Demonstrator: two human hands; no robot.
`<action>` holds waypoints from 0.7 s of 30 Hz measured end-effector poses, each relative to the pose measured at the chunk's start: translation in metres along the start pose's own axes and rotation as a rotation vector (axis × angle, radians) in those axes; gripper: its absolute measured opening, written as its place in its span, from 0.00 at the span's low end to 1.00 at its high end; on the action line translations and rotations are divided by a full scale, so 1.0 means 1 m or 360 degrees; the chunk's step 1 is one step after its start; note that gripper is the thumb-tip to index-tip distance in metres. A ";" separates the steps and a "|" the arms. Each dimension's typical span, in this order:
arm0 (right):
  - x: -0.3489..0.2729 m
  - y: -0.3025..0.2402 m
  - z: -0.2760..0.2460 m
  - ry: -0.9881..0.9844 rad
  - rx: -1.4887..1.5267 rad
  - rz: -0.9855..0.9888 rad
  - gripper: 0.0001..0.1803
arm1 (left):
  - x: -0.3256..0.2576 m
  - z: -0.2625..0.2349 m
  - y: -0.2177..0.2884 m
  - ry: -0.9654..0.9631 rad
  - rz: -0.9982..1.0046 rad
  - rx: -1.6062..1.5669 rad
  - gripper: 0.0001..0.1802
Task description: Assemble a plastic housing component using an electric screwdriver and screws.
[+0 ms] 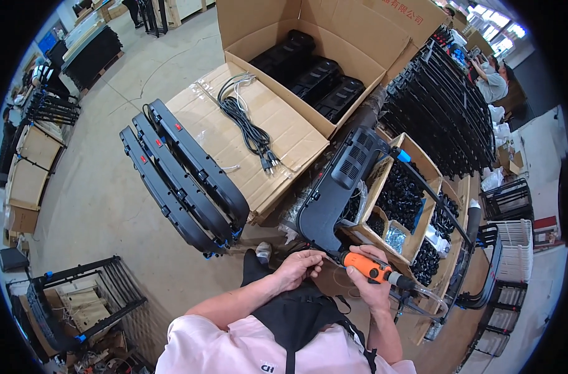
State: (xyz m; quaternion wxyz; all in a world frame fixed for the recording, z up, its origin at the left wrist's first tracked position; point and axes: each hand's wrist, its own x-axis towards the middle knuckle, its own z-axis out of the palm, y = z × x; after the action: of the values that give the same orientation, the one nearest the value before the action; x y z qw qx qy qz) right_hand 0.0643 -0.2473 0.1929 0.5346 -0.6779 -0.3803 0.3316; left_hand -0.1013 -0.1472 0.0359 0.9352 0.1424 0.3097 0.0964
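My right hand [372,283] is wrapped around an orange power screwdriver [366,267], which lies nearly level with its dark tip toward the left. Just left of that tip, my left hand [299,269] has its fingers pinched together; whatever they may hold is too small to make out. Beyond both hands, a black plastic frame part with a vented motor housing [352,163] leans beside the parts bins, its wide curved end [318,223] nearest me. A blue piece [401,156] sits by its far end.
Wooden bins [376,190] hold black small parts [401,193] and a bag of screws [395,239]. Coiled power cords [243,121] lie on a flat carton [200,100]. Several black curved frames [181,181] stand at left. An open box [359,103] holds black housings; black racks [440,106] stand right.
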 end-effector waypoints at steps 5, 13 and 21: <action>0.000 0.001 0.007 -0.0034 0.0105 -0.0017 0.29 | 0.003 -0.006 0.005 -0.0032 -0.0121 -0.0276 0.13; 0.000 0.016 0.014 -0.0118 -0.0085 -0.0086 0.27 | 0.009 0.000 0.012 0.0051 -0.0121 -0.0595 0.14; -0.005 0.013 0.017 -0.0101 -0.0100 -0.0080 0.27 | 0.006 -0.004 0.008 -0.0072 -0.0204 -0.0686 0.16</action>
State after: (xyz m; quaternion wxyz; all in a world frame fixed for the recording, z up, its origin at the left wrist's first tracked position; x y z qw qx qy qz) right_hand 0.0493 -0.2450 0.1770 0.5088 -0.6738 -0.4243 0.3273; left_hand -0.1002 -0.1374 0.0319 0.9548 -0.0787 0.2694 0.0975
